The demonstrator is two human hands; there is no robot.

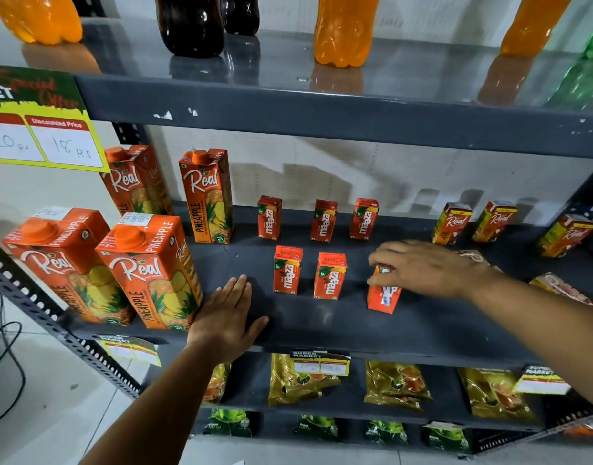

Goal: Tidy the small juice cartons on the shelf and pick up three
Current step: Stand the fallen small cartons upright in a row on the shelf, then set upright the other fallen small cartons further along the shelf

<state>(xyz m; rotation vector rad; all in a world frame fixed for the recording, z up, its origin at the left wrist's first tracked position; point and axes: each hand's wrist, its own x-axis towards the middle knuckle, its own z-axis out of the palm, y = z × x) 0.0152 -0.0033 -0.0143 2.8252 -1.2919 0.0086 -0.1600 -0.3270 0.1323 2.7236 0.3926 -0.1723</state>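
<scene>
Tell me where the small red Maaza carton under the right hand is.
The small red Maaza carton is in the middle shelf's front row, right of two upright Maaza cartons, gripped by the right hand.

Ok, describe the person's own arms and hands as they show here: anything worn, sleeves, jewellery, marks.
Both forearms are bare as far as the picture shows: no sleeves, no gloves. The left hand has no ring or watch in view, nor any band at the wrist. The right hand likewise shows no rings on its fingers and nothing at the wrist. No marks or tattoos are visible.
</scene>
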